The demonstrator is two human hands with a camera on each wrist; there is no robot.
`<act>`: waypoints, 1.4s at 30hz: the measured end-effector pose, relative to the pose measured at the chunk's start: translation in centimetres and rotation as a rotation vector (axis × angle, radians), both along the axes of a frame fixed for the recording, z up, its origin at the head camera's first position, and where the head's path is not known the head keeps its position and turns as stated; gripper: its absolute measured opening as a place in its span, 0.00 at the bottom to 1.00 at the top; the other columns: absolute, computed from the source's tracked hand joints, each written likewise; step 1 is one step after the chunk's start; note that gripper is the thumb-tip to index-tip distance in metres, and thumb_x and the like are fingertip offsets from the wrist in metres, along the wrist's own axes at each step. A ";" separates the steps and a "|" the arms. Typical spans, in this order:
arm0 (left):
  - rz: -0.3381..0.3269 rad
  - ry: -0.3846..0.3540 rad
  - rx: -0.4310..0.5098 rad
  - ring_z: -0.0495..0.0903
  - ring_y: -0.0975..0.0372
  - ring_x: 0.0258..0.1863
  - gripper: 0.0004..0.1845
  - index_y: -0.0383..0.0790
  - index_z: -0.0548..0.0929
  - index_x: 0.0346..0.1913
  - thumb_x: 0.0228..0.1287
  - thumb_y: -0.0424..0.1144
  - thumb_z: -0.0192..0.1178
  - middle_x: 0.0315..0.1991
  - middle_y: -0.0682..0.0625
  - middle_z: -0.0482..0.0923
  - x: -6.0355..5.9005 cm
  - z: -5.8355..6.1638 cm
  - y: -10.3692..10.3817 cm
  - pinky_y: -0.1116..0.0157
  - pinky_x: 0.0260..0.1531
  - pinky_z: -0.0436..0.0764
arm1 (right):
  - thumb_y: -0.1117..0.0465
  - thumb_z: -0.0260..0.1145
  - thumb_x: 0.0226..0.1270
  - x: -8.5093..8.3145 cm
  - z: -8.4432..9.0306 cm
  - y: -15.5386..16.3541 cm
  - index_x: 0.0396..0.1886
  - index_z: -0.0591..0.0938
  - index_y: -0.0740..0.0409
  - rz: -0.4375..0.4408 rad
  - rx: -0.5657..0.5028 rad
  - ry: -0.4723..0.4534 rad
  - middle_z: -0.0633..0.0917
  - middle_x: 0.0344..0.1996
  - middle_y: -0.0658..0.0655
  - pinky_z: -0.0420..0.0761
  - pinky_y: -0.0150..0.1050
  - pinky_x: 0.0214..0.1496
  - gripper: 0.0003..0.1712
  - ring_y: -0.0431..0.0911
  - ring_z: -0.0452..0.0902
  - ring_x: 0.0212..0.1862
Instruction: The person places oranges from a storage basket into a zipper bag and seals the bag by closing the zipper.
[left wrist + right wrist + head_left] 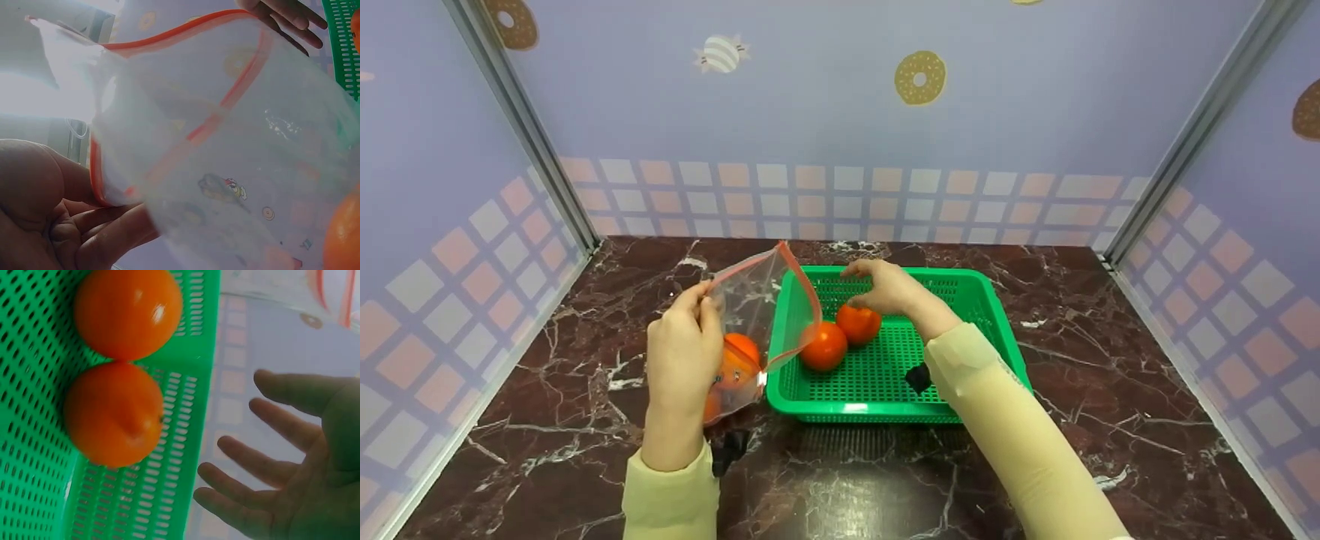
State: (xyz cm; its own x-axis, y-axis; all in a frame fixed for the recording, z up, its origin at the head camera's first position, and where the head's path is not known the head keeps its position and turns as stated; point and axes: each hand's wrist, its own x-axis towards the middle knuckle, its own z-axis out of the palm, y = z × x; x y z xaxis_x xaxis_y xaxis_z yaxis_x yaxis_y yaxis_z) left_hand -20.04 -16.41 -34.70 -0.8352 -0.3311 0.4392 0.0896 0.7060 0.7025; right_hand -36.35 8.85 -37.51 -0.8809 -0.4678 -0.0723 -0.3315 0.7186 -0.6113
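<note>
In the head view, pinches the top edge of the clear bag point(757, 300) with the left hand point(684, 356), with the mouth gaping toward the basket point(877, 409). Shows the bagged fruit point(742, 347) low in the film, just beside the left hand. Holds the right hand point(894, 291) over the basket, with fingers parted and bent, overlapping the far fruit point(861, 328); has the near fruit point(823, 349) close beside that one.

In the left wrist view, grips the bag's red rim with the left hand at lower left; shows bagged fruit at lower right, well apart from those fingers, and the right hand at the top, near the basket.

In the right wrist view, spreads the right hand's fingers toward both basket fruit, clear of them, with the basket's edge between.
</note>
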 end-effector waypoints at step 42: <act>-0.015 -0.008 0.009 0.70 0.59 0.12 0.19 0.29 0.81 0.63 0.78 0.32 0.51 0.46 0.31 0.88 -0.1 0.0 0.0 0.64 0.18 0.63 | 0.63 0.79 0.57 -2.0 -4.8 0.8 0.65 0.74 0.47 0.088 0.174 -0.160 0.79 0.61 0.59 0.80 0.49 0.59 0.37 0.52 0.77 0.56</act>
